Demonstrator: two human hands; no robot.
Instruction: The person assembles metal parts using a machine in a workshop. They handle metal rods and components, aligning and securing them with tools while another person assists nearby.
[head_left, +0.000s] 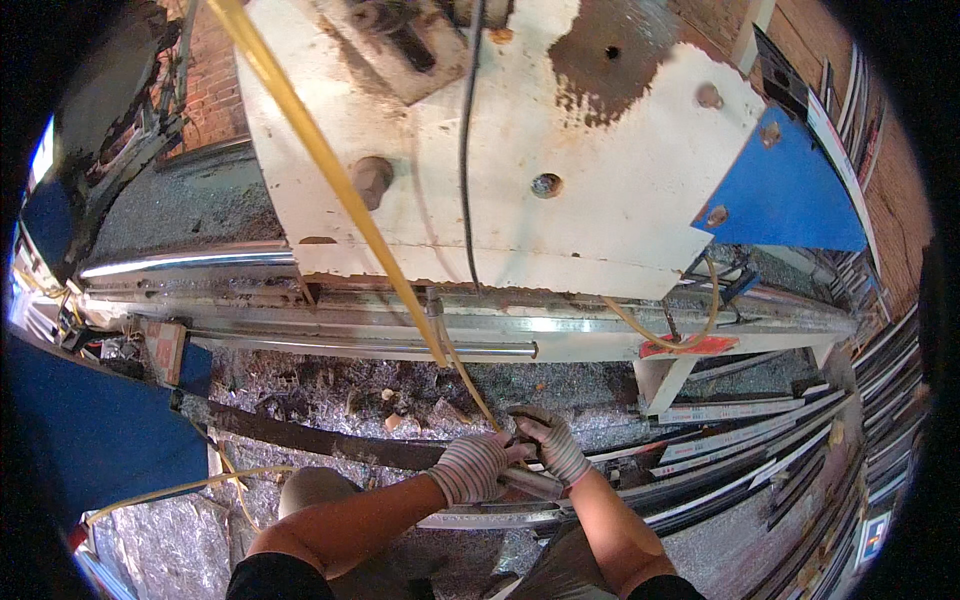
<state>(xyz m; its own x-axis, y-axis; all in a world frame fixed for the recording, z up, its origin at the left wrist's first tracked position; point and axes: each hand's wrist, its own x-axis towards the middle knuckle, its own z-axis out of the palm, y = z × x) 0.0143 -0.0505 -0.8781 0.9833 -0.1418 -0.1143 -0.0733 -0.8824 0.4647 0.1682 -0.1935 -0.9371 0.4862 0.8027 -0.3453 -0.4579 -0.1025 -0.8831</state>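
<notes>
Both hands wear striped, light-coloured gloves and come together low in the middle of the view. My left hand [470, 468] is closed, its fingertips against my right hand [556, 450], which is also closed. Between them is a small dark piece whose kind I cannot make out. A thin yellow hose [468, 382] runs down to the hands, and its lower end is hidden by them. Just under the hands lies a grey, rounded metal piece [532, 484]. Beside my left wrist a long dark strip [330, 437] stretches off to the left.
A large white steel plate [480, 190] with bolts and rust stands ahead, a thick yellow hose [320, 155] crossing it. Below it runs a shiny metal rod [400, 346]. Long profiles [740, 445] lie stacked at right. A blue panel [95, 430] stands left. Metal shavings [320, 385] cover the floor.
</notes>
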